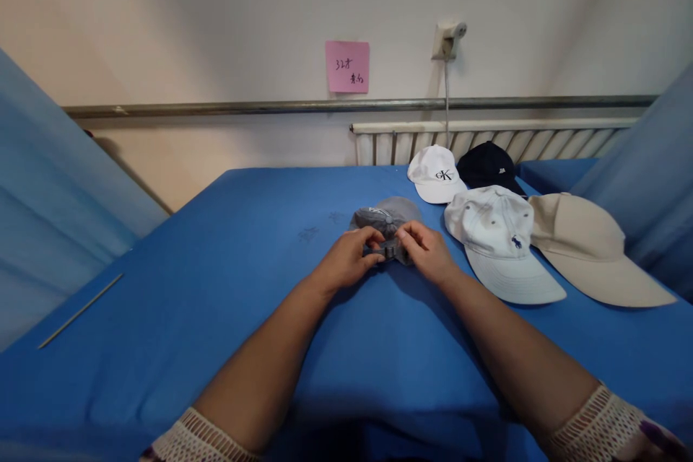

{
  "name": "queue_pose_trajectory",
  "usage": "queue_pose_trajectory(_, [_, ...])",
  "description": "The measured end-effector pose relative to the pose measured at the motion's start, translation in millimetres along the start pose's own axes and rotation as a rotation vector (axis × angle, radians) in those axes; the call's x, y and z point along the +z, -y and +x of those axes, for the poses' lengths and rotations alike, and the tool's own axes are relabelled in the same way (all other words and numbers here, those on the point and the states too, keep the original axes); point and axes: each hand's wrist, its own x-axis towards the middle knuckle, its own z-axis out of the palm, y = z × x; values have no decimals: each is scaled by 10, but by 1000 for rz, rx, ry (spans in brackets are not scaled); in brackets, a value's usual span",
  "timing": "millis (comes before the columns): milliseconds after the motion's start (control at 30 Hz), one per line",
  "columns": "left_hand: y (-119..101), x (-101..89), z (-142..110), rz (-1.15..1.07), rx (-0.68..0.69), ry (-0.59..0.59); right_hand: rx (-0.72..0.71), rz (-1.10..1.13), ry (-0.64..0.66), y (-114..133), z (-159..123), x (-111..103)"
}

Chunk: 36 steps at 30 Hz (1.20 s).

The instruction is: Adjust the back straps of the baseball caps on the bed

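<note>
A grey baseball cap (398, 207) lies on the blue-covered table in front of me, its back strap and buckle (388, 251) turned toward me. My left hand (351, 256) pinches the strap on the left side of the buckle between thumb and fingers. On the right side, my right hand (425, 249) grips the cap's rear edge near the strap, fingers closed. The fingers partly hide the strap, so its exact fastening does not show.
To the right sit a white cap (430, 177), a black cap (487, 162), a pale cap with a small navy emblem (490, 231) and a beige cap (582, 231). A thin stick (81, 310) lies at the left edge of the table (216, 332). Behind are a radiator (487, 137) and a rail (243, 109).
</note>
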Motion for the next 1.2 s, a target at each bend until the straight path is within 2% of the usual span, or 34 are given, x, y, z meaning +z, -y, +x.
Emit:
queue_pose_trajectory(167, [-32, -58, -15, 19, -27, 13, 6, -23, -20, -39, 16, -15])
queue_pose_trajectory(267, [-62, -83, -45, -8, -20, 74, 17, -49, -6, -44, 13, -13])
queue_pose_trajectory(433, [-45, -110, -98, -75, -20, 236, 46, -77, 119, -41, 16, -33])
queue_pose_trajectory(533, [2, -127, -107, -57, -40, 280, 53, -136, 172, -95, 49, -73])
queue_pose_trajectory(600, [42, -148, -106, -42, -66, 283, 63, -160, 143, -169, 85, -101])
queue_pose_trajectory(733, [122, -188, -99, -136, -125, 300, 138, -157, -68, -328, 151, -124])
queue_pose_trajectory(800, [146, -184, -89, -124, -141, 264, 164, -164, -145, -361, 160, -115])
queue_pose_trajectory(867, [161, -149, -66, -41, -116, 153, 162, -170, -154, -355, 155, -97])
queue_pose_trajectory(1000, [190, 14, 24, 59, -44, -90, 148, -105, -66, -336, 133, -34])
queue_pose_trajectory(1200, [266, 242, 169, -6, -54, -215, 93, 89, 75, -417, 95, 107])
